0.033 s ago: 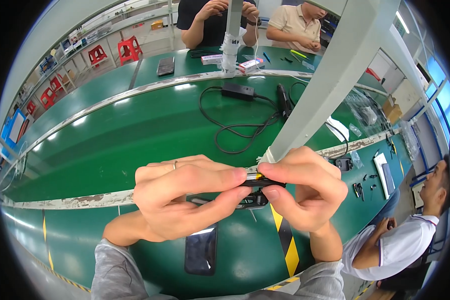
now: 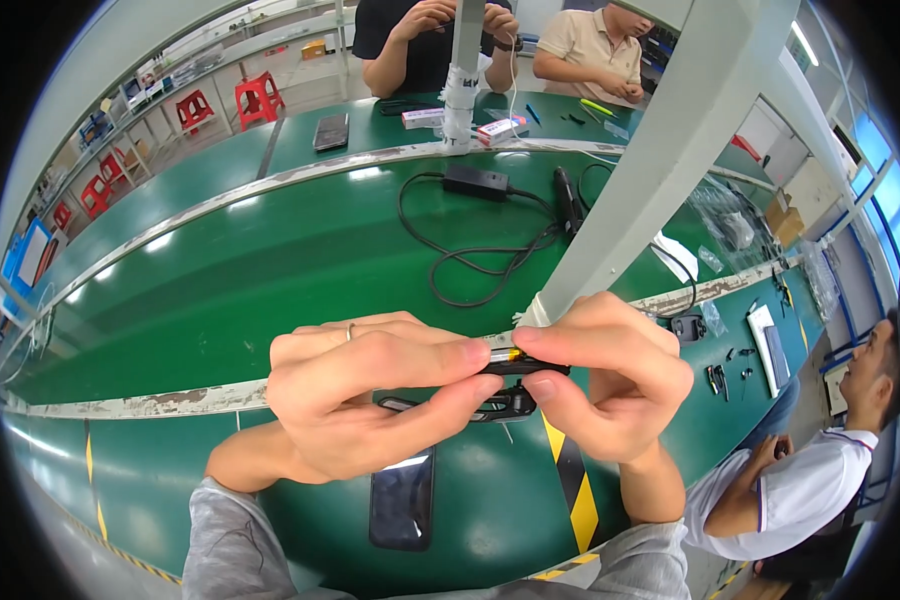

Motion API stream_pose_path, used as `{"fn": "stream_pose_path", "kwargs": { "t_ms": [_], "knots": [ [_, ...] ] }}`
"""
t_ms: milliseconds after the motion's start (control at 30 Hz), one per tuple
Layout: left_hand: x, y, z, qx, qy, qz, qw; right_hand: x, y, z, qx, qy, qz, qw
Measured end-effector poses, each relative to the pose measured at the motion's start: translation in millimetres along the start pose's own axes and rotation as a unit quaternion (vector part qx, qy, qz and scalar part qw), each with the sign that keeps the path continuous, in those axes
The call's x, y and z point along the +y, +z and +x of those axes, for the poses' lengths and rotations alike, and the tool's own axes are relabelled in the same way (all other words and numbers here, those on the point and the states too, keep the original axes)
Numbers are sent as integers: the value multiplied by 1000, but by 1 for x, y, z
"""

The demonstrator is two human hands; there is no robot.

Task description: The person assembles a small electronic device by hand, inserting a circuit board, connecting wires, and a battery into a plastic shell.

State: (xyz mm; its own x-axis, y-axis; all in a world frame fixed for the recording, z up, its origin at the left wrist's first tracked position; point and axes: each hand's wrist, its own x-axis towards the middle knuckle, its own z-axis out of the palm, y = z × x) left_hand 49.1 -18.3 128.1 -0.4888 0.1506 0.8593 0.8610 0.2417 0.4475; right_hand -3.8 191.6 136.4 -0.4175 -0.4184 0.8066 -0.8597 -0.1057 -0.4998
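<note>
My left hand (image 2: 380, 385), with a ring on one finger, pinches the left end of a small black plastic part (image 2: 525, 367) between thumb and forefinger. On top of this part a silver and yellow piece (image 2: 506, 354) shows, its kind too small to make out. My right hand (image 2: 615, 375) pinches the same part's right end, thumb and forefinger closed around it. Just under it is a black frame-like piece (image 2: 510, 402) with openings, partly covered by my left fingers; I cannot tell whether the two are joined. A dark phone-like slab (image 2: 402, 505) lies on the green bench below my hands.
A grey metal post (image 2: 660, 150) slants up behind my right hand. Beyond the worn rail lie a black adapter box (image 2: 475, 183) with looped cable and a black plug (image 2: 567, 200). Small black parts (image 2: 717, 382) and a white box (image 2: 768, 350) lie right. Several people sit around the benches.
</note>
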Motion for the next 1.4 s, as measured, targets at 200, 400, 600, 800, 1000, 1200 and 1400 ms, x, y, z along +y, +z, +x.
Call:
{"fn": "stream_pose_path", "kwargs": {
  "t_ms": [200, 400, 600, 800, 1000, 1200, 1400],
  "knots": [
    [6, 3, 5, -1, -70, -3, 998, 1, -2, 2, 0, -3, -5, 1000],
    [1, 3, 9, -45, -20, 8, 999, -2, 0, 1, -2, 7, 14, 1000],
    [-1, 3, 7, -32, 24, 16, 999, -4, -1, 2, -7, 13, 2, 1000],
    [0, 1, 6, -31, 24, 24, 999, -5, 3, 4, 11, 2, 37, 999],
    [2, 9, 1, 24, -127, -63, 990, 2, 0, 2, -3, -8, 10, 1000],
    [2, 5, 10, -60, -282, -262, 921, 8, -2, 4, 7, -88, -73, 993],
    [2, 1, 9, -130, -348, -286, 883, 9, 7, 2, -11, -99, -85, 991]
  ]
}}
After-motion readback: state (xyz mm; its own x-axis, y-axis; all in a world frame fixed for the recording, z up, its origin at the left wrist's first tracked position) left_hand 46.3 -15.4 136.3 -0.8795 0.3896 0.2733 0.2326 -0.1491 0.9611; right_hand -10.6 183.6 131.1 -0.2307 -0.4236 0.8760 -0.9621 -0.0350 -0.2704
